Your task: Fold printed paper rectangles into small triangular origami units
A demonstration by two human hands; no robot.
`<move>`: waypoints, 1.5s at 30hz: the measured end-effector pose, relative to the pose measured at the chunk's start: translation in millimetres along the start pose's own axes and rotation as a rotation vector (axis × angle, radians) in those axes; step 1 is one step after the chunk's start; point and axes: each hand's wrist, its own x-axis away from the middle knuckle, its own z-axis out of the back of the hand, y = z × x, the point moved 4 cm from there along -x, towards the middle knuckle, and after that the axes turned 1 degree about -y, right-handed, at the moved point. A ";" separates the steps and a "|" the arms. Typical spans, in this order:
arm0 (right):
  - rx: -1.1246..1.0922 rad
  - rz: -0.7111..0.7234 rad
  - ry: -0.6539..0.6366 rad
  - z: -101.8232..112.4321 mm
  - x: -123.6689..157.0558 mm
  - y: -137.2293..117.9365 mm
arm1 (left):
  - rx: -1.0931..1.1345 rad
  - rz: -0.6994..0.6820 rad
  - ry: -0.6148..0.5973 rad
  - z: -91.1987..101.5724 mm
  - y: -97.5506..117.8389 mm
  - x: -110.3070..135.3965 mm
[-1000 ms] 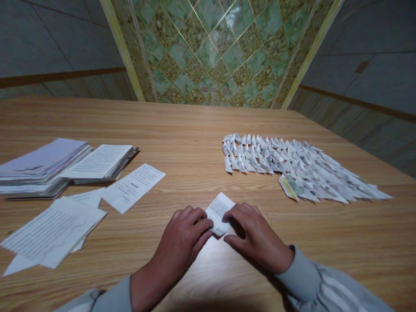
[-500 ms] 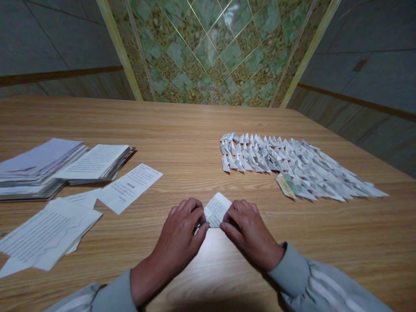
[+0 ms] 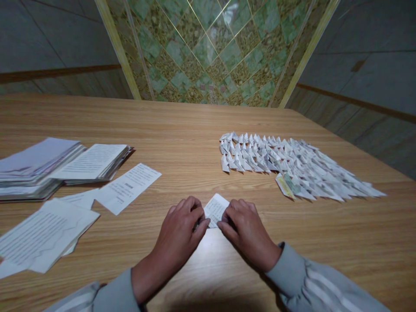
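A small folded piece of printed paper (image 3: 216, 209) lies between my hands at the front middle of the table, one corner pointing away from me. My left hand (image 3: 183, 225) pinches its left edge, thumb along the near side and fingers curled. On the right edge, my right hand (image 3: 243, 227) holds it the same way, thumb tip close to the left thumb. My fingers cover both side corners of the paper. Farther off to the right stand rows of folded paper pieces (image 3: 256, 156) with pointed tips, the nearest one (image 3: 286, 186) partly yellow and green.
On the left are a stack of papers (image 3: 35, 158), a smaller pile of printed sheets (image 3: 94, 160), a single printed slip (image 3: 129, 188) and loose overlapping sheets (image 3: 45, 232). The wooden table (image 3: 169, 125) reaches toward a green tiled wall (image 3: 208, 52).
Both thumbs have moved slightly closer together along the paper's near edge, and my right hand now covers a little more of it. The view has shifted slightly.
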 end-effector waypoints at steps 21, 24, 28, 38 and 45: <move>-0.024 0.004 -0.024 6.9 2.0 4.8 | -0.160 -0.265 0.092 -4.4 9.3 5.0; -0.006 0.035 0.022 10.1 1.6 2.8 | -0.201 -0.346 0.102 -5.4 13.3 7.5; 0.011 0.186 0.063 9.4 0.9 -3.8 | -0.227 -0.362 0.112 -4.6 15.6 6.4; 0.096 0.330 0.173 6.6 3.5 -9.6 | -0.205 -0.411 0.232 2.6 17.1 8.4; 0.114 0.416 0.306 9.6 5.9 -20.1 | -0.146 -0.447 0.235 7.2 22.9 10.7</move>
